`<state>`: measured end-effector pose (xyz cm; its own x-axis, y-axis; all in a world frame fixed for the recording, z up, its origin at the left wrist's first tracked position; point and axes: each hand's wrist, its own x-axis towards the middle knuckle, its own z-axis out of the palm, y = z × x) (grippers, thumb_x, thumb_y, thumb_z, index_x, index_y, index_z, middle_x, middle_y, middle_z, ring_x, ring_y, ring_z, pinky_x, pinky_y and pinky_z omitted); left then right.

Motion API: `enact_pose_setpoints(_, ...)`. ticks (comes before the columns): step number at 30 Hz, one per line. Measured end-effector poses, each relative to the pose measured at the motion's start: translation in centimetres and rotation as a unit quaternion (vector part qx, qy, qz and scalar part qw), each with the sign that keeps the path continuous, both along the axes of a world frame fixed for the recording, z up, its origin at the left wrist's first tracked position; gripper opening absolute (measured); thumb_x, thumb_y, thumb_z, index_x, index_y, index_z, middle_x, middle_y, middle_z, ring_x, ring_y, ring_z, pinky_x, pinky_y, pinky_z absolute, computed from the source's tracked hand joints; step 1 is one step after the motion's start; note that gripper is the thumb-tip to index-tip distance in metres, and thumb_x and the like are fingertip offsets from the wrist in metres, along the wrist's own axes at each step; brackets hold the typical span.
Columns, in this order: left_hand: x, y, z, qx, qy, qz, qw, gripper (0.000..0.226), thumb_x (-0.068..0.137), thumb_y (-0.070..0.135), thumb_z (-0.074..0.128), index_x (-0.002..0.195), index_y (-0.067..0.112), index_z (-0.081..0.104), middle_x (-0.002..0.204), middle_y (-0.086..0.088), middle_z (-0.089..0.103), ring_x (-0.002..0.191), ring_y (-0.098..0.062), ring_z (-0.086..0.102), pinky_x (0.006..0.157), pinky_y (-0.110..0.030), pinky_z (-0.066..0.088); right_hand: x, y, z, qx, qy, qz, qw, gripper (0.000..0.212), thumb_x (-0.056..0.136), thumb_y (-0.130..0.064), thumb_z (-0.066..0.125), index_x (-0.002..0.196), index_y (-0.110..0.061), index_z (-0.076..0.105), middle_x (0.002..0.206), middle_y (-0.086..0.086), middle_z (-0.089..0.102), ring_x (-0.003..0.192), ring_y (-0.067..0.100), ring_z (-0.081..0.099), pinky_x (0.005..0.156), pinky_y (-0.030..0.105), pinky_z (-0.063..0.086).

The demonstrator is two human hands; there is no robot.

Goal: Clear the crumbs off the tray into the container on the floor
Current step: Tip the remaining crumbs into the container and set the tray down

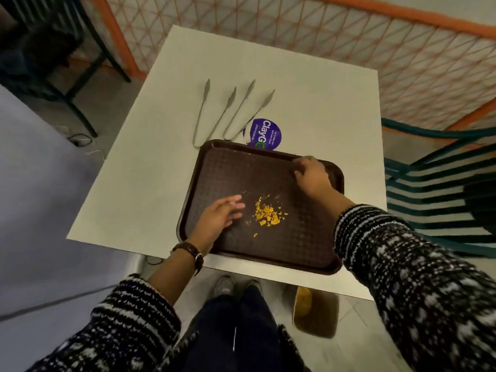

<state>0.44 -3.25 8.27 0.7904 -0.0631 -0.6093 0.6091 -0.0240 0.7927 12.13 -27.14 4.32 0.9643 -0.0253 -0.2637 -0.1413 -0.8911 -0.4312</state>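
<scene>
A: Where's your left hand (pixel 218 216)?

B: Flat on the tray (pixel 268 253), fingers spread, just left of the crumbs (pixel 267 214).

A: And your right hand (pixel 312 175)?

B: At the tray's far right corner, fingers curled down onto the surface. You're holding nothing there.

A: The crumbs?

B: A yellow heap near the tray's middle, a few bits scattered around it.

A: Where's the container (pixel 315 314)?

B: On the floor, below the desk (pixel 150 167) edge, right of your shoes (pixel 237 284). Something yellow lies inside.

A: Anything else on the desk?

B: Two tongs (pixel 214 114) and a purple lid (pixel 264 134) beyond the tray.
</scene>
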Motion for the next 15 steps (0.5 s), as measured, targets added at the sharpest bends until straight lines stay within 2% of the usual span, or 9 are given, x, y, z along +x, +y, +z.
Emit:
enact_pose_setpoints(3, 0.4, 0.5, -0.5, -0.013, -0.002, 0.008, 1.0, 0.024, 0.098, 0.025, 0.038, 0.105, 0.033, 0.059, 0.115, 0.001, 0.065, 0.103, -0.011, 0.062, 0.102, -0.036, 0.041, 3.3, 0.7, -1.2, -0.075, -0.002, 0.049, 0.996, 0.044, 0.089, -0.016, 0.05, 0.134, -0.015, 0.049, 0.14, 0.011, 0.046, 0.125, 0.035, 0.044, 0.105, 0.05, 0.036)
enact_pose_setpoints(5, 0.5, 0.8, -0.9, -0.021, 0.0, 0.01, 1.0, 0.024, 0.099, 0.024, 0.038, 0.106, 0.032, 0.059, 0.115, 0.001, 0.065, 0.102, -0.011, 0.062, 0.101, -0.034, 0.041, 4.7, 1.3, -1.9, -0.123, 0.03, 0.051, 0.991, 0.047, 0.091, -0.017, 0.048, 0.138, -0.018, 0.043, 0.143, 0.011, 0.043, 0.13, 0.034, 0.039, 0.109, 0.052, 0.027)
enact_pose_setpoints(7, 0.5, 1.0, -1.2, -0.033, 0.0, 0.024, 0.999, 0.023, 0.098, 0.023, 0.039, 0.107, 0.029, 0.06, 0.115, -0.001, 0.065, 0.102, -0.012, 0.062, 0.1, -0.033, 0.041, 5.8, 1.6, -2.8, -0.145, 0.047, 0.037, 0.988, 0.043, 0.093, -0.018, 0.047, 0.135, -0.019, 0.045, 0.139, 0.013, 0.046, 0.129, 0.035, 0.038, 0.11, 0.053, 0.023)
enact_pose_setpoints(11, 0.0, 1.7, -2.0, -0.037, 0.004, 0.046, 0.998, 0.022, 0.097, 0.024, 0.041, 0.106, 0.03, 0.061, 0.117, -0.002, 0.066, 0.107, -0.016, 0.062, 0.101, -0.034, 0.042, 5.9, 0.9, -4.3, -0.109, 0.038, 0.016, 0.993, 0.031, 0.095, -0.019, 0.045, 0.123, -0.017, 0.057, 0.125, 0.02, 0.052, 0.118, 0.04, 0.047, 0.1, 0.047, 0.035)
enact_pose_setpoints(15, -1.0, 2.4, -2.9, -0.029, 0.007, 0.054, 0.998, 0.024, 0.097, 0.022, 0.041, 0.11, 0.027, 0.06, 0.112, 0.001, 0.067, 0.102, -0.012, 0.063, 0.099, -0.033, 0.042, 2.1, -0.2, -5.1, -0.091, 0.011, -0.008, 0.996, 0.03, 0.097, -0.019, 0.043, 0.121, -0.019, 0.061, 0.12, 0.019, 0.055, 0.112, 0.039, 0.049, 0.095, 0.047, 0.037)
